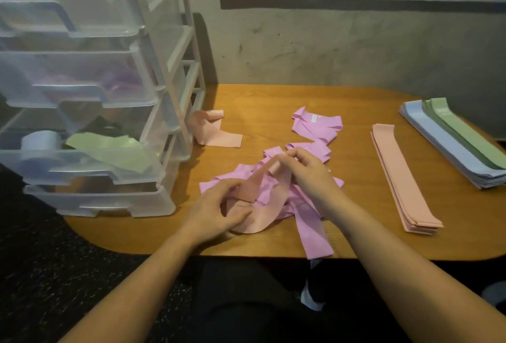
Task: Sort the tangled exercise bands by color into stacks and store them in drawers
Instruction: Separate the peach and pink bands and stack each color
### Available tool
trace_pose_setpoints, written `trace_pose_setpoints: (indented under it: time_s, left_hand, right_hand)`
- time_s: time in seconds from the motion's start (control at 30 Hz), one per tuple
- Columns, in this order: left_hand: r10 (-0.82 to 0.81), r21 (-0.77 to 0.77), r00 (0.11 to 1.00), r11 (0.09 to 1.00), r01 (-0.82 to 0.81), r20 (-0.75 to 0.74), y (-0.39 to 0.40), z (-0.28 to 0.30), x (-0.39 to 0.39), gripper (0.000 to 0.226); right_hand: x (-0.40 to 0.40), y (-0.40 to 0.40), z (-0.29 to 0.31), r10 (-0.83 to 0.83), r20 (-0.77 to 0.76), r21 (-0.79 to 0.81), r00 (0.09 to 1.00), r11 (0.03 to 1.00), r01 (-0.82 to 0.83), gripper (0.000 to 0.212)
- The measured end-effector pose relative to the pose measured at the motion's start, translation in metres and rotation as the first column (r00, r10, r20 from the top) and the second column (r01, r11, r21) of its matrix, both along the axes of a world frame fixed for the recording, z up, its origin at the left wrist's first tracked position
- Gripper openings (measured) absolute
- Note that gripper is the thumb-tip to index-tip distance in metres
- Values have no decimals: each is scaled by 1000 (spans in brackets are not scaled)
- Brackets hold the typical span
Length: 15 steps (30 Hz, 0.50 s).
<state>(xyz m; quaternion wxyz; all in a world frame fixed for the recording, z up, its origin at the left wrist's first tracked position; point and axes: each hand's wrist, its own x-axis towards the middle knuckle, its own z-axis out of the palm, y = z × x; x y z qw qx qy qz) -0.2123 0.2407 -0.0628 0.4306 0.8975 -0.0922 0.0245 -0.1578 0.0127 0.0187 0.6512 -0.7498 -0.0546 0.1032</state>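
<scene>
Both hands pinch 1 peach band (253, 189) over the tangled pink bands (273, 192) on the counter (356, 241): left hand (216, 214) at its lower fold, right hand (306, 170) at its upper end, beside the drawer unit (90, 112)

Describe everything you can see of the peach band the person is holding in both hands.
The peach band is a flat, matte strip that looks like thin stretchy rubber. It is twisted and curved, not laid straight. The left hand pinches its near part and the right hand pinches its far end, which is lifted above the tangled pink bands. Its wide lower loop curls down onto the wooden table near the front edge, partly lying over the pink bands.
</scene>
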Motion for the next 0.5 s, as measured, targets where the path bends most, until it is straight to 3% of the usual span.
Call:
trace_pose_setpoints:
  time_s: [0.1, 0.17, 0.33, 0.5]
  left_hand:
    - [31, -54, 999, 998, -31, 7, -5, 4, 1, 44]
    - [74, -104, 997, 992, -73, 0, -8, 5, 4, 38]
    - [81, 10, 997, 997, -81, -10, -15, 10, 19, 14]
    - [37, 103, 999, 994, -37, 3, -18, 23, 31, 5]
  right_hand:
    - [0, -3, 14, -2, -144, 252, 990, 967, 39, 14]
    - [-2, -5, 22, -24, -210, 299, 977, 950, 87, 9]
    - [-4, -22, 30, -58, -189, 112, 980, 990, 81, 9]
    - [-10, -42, 38, -18, -122, 98, 992, 995, 31, 21]
